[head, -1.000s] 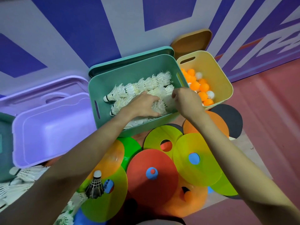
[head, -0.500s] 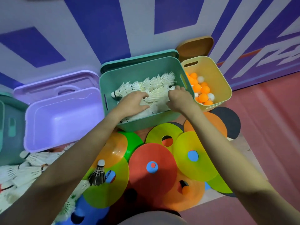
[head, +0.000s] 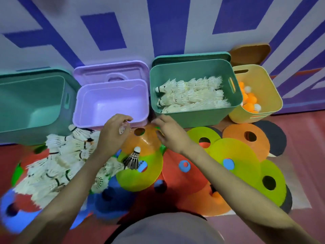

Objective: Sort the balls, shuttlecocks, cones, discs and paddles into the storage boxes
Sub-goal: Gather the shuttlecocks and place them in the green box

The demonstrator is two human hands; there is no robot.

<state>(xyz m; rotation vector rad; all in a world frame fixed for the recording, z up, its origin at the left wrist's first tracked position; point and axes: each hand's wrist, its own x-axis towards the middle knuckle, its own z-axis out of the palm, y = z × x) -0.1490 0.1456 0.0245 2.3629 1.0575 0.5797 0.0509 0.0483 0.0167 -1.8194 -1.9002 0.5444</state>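
Both hands hang low over the floor in front of the boxes: the left hand (head: 112, 131) has its fingers curled, with something small and white, feather-like, at its fingertips, too blurred to name; the right hand (head: 168, 132) is loosely curled with nothing seen in it, its fingers just above the rim of an orange disc (head: 142, 140). On that disc and the yellow-green disc (head: 140, 175) overlapping it lies a black shuttlecock (head: 133, 158), just below and between the two hands. To the left of the left forearm a heap of white shuttlecocks (head: 58, 161) spreads over the floor. Further discs, red, orange, yellow and blue, overlap across the red floor (head: 302, 155) under and to the right of the right arm. Just beyond the hands stands the purple box (head: 112, 101), its near rim almost touching the left hand. Right of it the green box (head: 193, 94) holds rows of white shuttlecocks, and the yellow box (head: 255, 92) holds orange and white balls. A second green box (head: 31, 103) stands far left. Behind them rises a wall (head: 175, 23) patterned in pale grey and blue.
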